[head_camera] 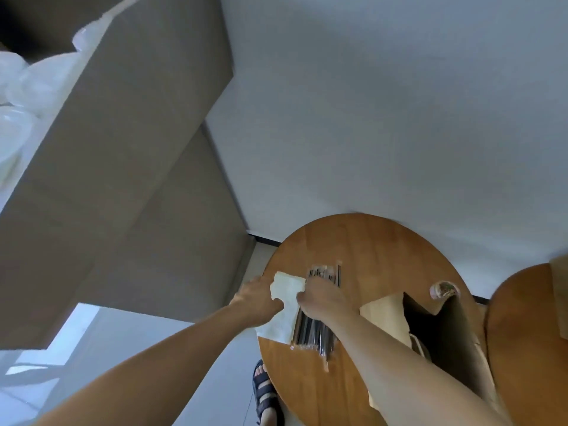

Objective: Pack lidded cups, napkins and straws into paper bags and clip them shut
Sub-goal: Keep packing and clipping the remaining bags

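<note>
Left of the bag (384,315): left hand (261,298) grips the napkins (287,287), fingers curled round the stack's outer edge. Right hand (319,298) sits between napkins and bag, fingers curled down where the napkins meet the straws (310,332); can't tell which it has hold of. Both piles lie on the surface (368,250) just left of the bag, which stands open. Likely step: peel off a napkin. Pin the stack with the left hand, lift one sheet only, don't drag the straws, drop it straight into the bag mouth.
</note>
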Tool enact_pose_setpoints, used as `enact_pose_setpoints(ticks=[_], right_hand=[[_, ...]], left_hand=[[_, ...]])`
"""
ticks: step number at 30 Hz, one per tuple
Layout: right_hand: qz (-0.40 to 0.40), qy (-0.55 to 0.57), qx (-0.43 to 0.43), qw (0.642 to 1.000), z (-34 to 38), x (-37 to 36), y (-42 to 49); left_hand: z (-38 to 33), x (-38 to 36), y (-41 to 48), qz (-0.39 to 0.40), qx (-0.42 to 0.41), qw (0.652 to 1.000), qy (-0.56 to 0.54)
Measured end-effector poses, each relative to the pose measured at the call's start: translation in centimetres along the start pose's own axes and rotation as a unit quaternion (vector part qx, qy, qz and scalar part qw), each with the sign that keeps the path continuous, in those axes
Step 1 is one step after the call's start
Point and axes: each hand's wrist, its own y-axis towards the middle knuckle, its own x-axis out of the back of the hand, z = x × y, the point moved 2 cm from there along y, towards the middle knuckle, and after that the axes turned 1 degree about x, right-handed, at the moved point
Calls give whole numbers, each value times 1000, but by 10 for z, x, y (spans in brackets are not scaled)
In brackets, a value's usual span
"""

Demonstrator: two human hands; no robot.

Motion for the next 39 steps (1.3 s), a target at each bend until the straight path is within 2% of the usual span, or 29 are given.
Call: enact_pose_setpoints(ticks=[7,15,19,24,31,39], right_hand=[[2,55,-90,994,-21,-76,48],[-30,24,-134,990,-35,-128,72],[-59,-22,-140,988,-36,-132,74],[-87,-26,-112,990,-44,-132,73],[-129,94,-156,975,-42,-123,94],[-129,83,-152,976,-42,-123,101]], left_hand=[[36,-17,40,7,26,1000,-12],[56,-40,60,25,34,999,-32],[64,-44,62,31,32,998,-37],[70,-48,61,34,39,997,-53],[79,-49,63,29,45,996,-69],[77,-45,73,31,42,996,-69]])
